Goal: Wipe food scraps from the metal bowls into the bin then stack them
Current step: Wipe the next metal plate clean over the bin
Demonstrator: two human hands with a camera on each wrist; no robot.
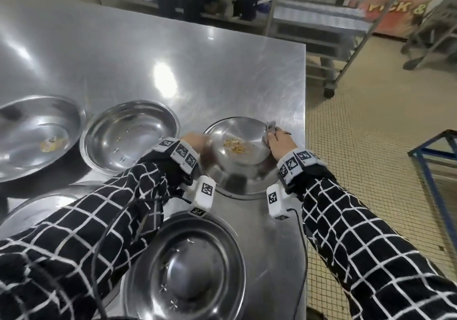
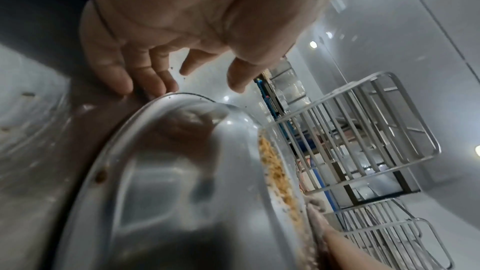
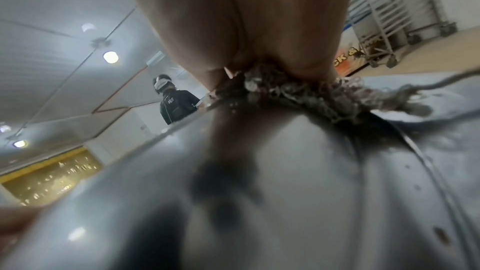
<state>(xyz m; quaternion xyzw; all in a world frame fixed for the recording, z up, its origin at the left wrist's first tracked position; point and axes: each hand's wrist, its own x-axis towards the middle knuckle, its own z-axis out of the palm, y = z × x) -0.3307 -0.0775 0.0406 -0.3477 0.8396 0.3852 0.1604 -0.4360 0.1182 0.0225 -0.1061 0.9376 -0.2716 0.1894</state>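
Observation:
A metal bowl [image 1: 237, 161] with yellow-brown food scraps [image 1: 236, 144] sits near the table's right edge, between my hands. My left hand [image 1: 193, 140] is at its left rim. In the left wrist view this hand [image 2: 182, 81] has fairly straight fingers [image 2: 124, 81] against the bowl's [image 2: 161, 151] outer wall just below the rim, with the thumb held off it; scraps [image 2: 275, 171] line the inside. My right hand [image 1: 279, 144] grips a grey cloth [image 1: 270, 128] at the right rim. Up close, that hand [image 3: 246, 28] presses the frayed cloth [image 3: 298, 93] onto the bowl [image 3: 285, 171].
Three more bowls stand on the steel table [image 1: 222, 72]: one with scraps [image 1: 37, 134] far left, one [image 1: 128, 136] beside it, one [image 1: 185, 265] close to me. Right of the table edge [image 1: 305, 146] are tiled floor, a wheeled rack [image 1: 346, 47] and a blue frame [image 1: 435, 151].

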